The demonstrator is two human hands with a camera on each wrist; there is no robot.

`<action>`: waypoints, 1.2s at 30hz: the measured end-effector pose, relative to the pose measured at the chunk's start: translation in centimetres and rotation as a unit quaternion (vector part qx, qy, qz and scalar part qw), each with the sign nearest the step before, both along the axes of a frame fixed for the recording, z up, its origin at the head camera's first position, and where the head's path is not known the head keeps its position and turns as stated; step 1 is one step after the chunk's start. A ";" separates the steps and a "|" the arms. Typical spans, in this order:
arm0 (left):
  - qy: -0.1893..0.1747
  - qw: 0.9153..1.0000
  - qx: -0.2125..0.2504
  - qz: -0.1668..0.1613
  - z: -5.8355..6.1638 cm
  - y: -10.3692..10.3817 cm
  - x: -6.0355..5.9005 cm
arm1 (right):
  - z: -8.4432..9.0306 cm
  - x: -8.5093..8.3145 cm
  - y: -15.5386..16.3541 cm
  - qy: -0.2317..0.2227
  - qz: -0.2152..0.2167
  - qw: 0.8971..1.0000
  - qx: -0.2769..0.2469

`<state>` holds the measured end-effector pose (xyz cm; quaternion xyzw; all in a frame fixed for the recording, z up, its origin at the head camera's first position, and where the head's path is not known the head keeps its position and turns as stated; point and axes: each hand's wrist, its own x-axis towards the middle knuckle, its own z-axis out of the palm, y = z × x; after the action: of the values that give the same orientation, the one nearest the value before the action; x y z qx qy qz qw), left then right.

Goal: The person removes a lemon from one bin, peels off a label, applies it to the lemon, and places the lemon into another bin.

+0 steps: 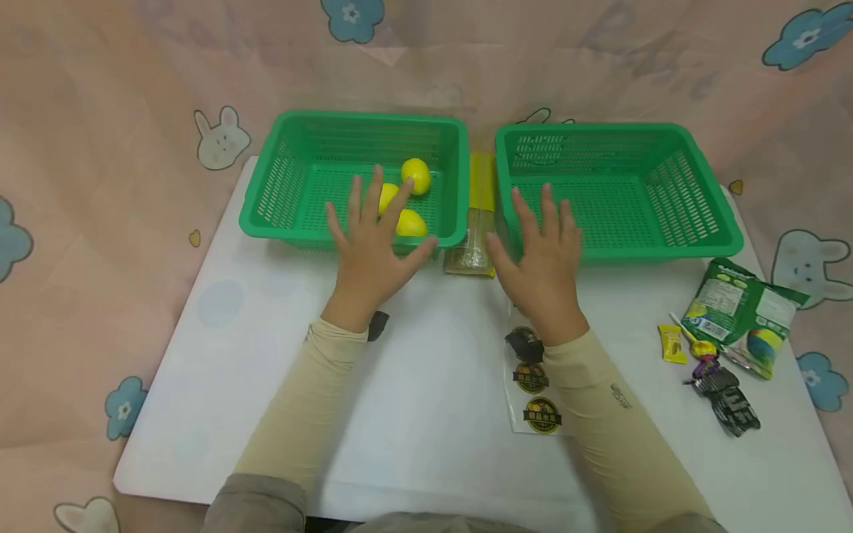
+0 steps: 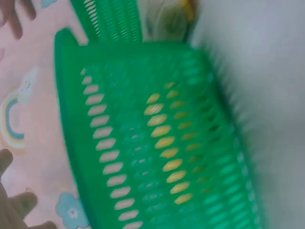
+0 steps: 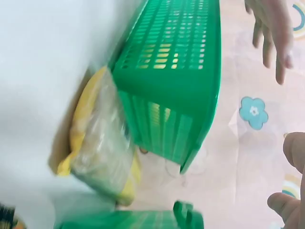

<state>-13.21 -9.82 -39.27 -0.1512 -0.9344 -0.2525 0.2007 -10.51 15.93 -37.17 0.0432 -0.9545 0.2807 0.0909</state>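
Both hands hover flat with fingers spread and hold nothing. My left hand (image 1: pixel 369 240) is over the front rim of the left green basket (image 1: pixel 293 222), in front of three yellow lemons (image 1: pixel 416 176) that lie inside it. My right hand (image 1: pixel 543 255) is at the front left corner of the right green basket (image 1: pixel 693 248), which holds nothing. A yellow and clear packet (image 1: pixel 474 237) lies between the baskets. The blurred left wrist view shows the left green basket (image 2: pixel 157 143), with yellow showing through its slots. The right wrist view shows the packet (image 3: pixel 102 148) beside a basket wall (image 3: pixel 176 86).
A white board (image 1: pixel 426 414) covers a pink patterned cloth. A sticker sheet (image 1: pixel 536 396) lies under my right forearm and a small black thing (image 1: pixel 378 324) by my left wrist. At the right lie a green snack bag (image 1: pixel 743 311), a yellow candy (image 1: pixel 671 343), a lollipop and a black clip (image 1: pixel 729 403).
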 end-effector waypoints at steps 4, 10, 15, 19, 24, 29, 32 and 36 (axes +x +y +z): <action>-0.059 0.998 0.019 0.005 1.9 -1.4 -1.7 | 0.2 -0.6 -1.3 -0.008 0.016 1.000 -0.020; -0.135 0.991 -0.009 0.001 4.3 -3.2 -5.2 | -0.2 -1.6 -3.8 -0.028 0.054 0.995 -0.083; -0.198 0.978 -0.029 -0.054 5.7 -4.5 -8.4 | -1.3 -2.1 -5.5 -0.048 0.077 0.989 -0.113; -0.289 0.946 0.011 -0.144 6.3 -5.4 -11.1 | -2.3 -2.3 -6.2 -0.053 0.072 0.988 -0.127; -0.420 0.886 0.036 -0.194 6.3 -6.5 -14.1 | -3.2 -2.4 -6.8 -0.048 0.053 0.986 -0.153; -0.514 0.839 0.019 -0.174 4.9 -6.9 -16.1 | -3.3 -2.4 -7.2 -0.034 0.039 0.984 -0.169; -0.556 0.815 0.046 -0.156 3.7 -6.9 -16.6 | -3.3 -2.4 -7.5 -0.031 0.034 0.982 -0.183; -0.580 0.802 0.067 -0.130 2.8 -7.1 -16.7 | -3.2 -2.5 -7.8 -0.035 0.029 0.980 -0.193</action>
<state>-29.93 -16.89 -36.46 -0.0826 -0.8287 -0.3791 -0.4033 -13.03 8.12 -40.33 0.0422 -0.8833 0.4636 0.0561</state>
